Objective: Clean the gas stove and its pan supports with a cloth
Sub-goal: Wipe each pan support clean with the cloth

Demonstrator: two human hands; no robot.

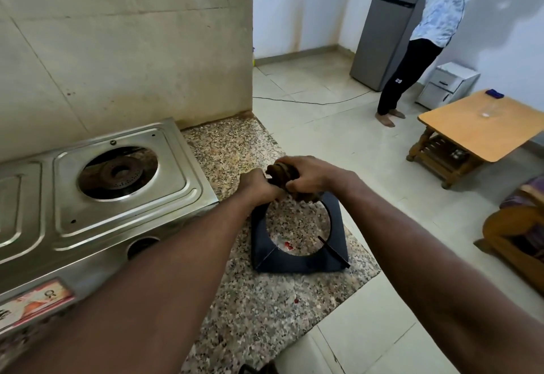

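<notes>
On the left sits the steel gas stove (176, 173). Its pan support is off, so the round burner (119, 172) shows in the hole. The stove stands on a speckled stone counter (250, 314).

Next comes the left hand (259, 186). Its fingers are curled tight around a brown thing (282, 172). The right hand (312, 175) grips the same brown thing from the other side. The two hands are close together. I cannot tell if the brown thing is a cloth or a stove part.

Just under the hands, a dark square pan support (335, 244) lies flat on the counter, just beside the stove. A small red spot (288, 244) shows inside its round hole.

Far to the right, a person (435, 14) stands by a grey fridge (382, 35). A wooden table (482, 126) is near them.
</notes>
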